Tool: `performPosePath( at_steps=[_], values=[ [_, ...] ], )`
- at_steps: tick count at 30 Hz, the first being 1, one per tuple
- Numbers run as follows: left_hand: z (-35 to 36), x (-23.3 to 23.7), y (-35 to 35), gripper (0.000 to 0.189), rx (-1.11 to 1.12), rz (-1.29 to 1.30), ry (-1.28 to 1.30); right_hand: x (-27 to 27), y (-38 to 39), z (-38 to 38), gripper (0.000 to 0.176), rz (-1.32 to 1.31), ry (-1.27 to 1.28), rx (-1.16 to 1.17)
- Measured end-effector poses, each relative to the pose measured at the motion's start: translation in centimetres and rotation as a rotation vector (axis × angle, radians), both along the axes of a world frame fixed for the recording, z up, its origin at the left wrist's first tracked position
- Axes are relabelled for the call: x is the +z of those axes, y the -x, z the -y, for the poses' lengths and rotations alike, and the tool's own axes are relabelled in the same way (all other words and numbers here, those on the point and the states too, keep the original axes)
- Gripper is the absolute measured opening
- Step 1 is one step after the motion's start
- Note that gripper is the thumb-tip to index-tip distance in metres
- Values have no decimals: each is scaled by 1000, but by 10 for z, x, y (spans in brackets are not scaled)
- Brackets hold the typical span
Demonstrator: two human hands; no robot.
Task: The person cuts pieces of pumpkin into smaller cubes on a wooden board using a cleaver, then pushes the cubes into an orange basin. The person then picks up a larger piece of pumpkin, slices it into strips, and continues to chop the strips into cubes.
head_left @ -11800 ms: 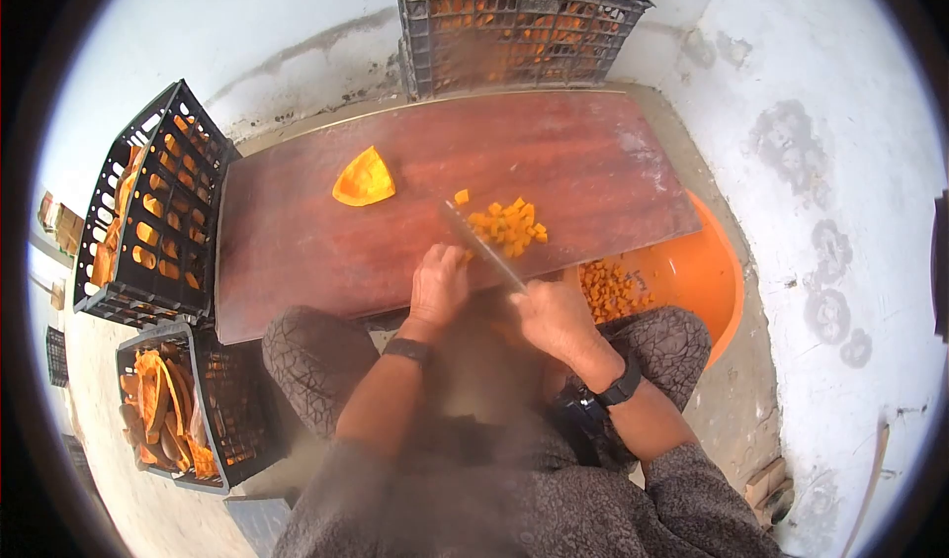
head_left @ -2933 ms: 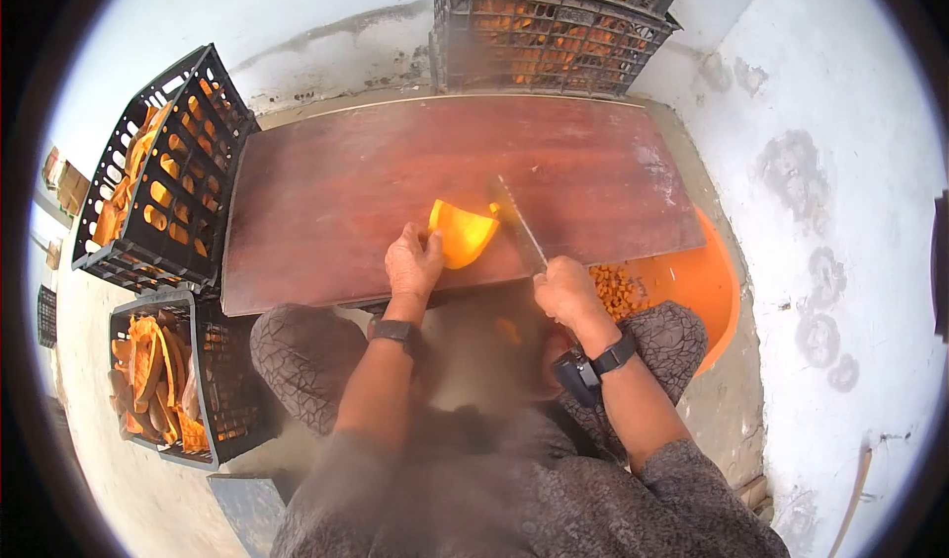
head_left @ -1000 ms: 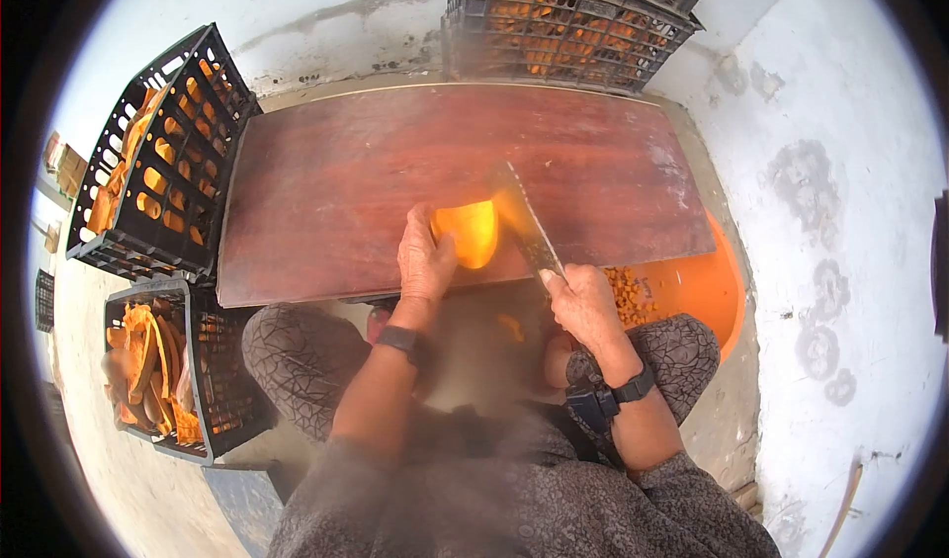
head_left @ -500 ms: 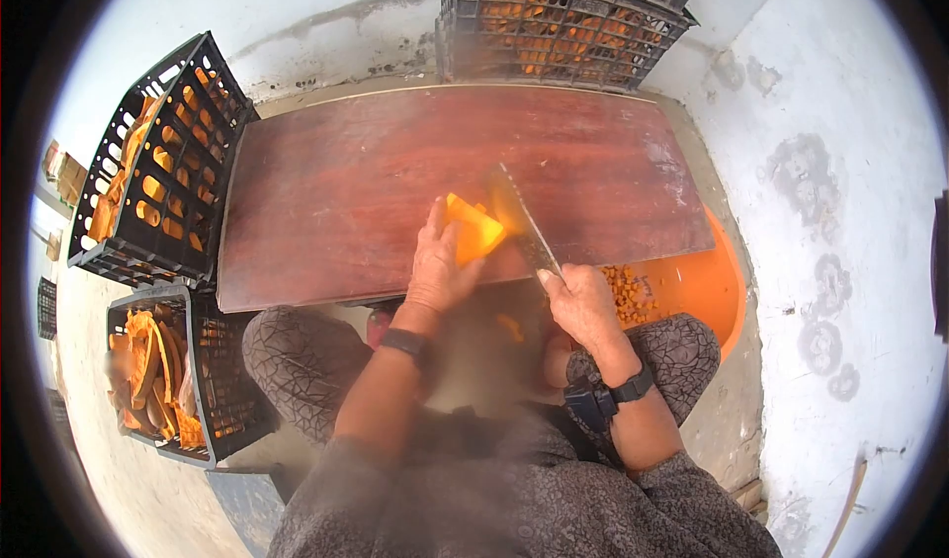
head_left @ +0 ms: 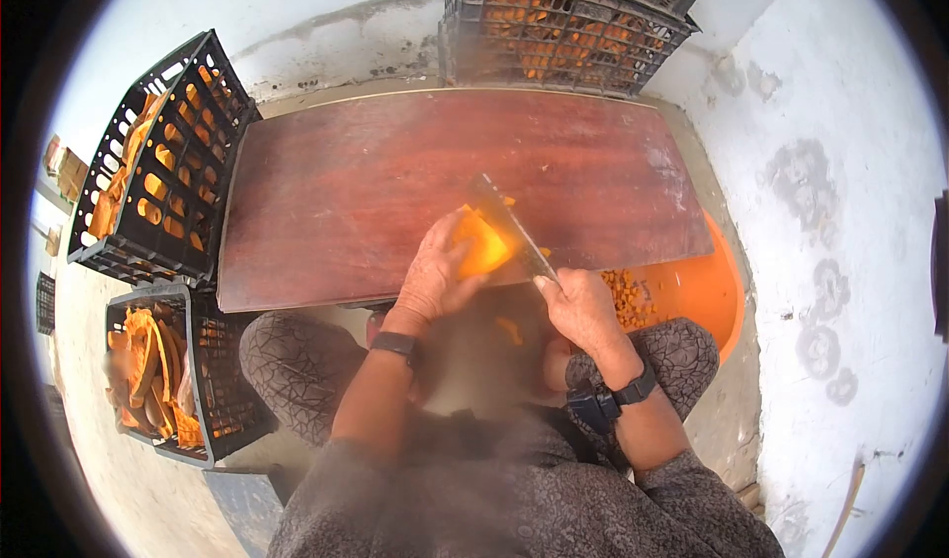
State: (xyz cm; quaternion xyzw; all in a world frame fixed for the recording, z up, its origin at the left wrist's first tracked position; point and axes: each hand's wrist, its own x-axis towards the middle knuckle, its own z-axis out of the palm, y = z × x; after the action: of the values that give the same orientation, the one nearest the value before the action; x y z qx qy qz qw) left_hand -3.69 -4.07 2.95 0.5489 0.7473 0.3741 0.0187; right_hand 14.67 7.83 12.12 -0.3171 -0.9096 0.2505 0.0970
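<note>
Black plastic crate [head_left: 148,172], full of orange slices, stands at nine o'clock of the reddish wooden counter [head_left: 376,153]. Near the counter's six o'clock edge, the left hand [head_left: 435,276] has its grip clamped over the orange pumpkin piece [head_left: 484,247]. The knife [head_left: 506,224] blade meets that piece at its three o'clock side, the handle wrapped in the right hand [head_left: 583,311] grip. An orange basin [head_left: 707,281] of cubes sits at four o'clock.

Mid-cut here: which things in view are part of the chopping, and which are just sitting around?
In use:
left hand pressing the orange wedge
right hand holding the knife
wooden board
orange basin with cut cubes

Untouched:
left crate
lower crate
far crates
</note>
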Motion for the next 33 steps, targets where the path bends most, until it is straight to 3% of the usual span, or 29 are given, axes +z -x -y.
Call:
performPosePath(
  at_steps=[4, 33],
  values=[
    [-1, -6, 3, 46, -98, -48, -27, -2, 2, -3, 37, 12, -39, 31],
    [-9, -8, 3, 42, -59, -40, -114, 22, 10, -6, 36, 148, -23, 55]
  ],
)
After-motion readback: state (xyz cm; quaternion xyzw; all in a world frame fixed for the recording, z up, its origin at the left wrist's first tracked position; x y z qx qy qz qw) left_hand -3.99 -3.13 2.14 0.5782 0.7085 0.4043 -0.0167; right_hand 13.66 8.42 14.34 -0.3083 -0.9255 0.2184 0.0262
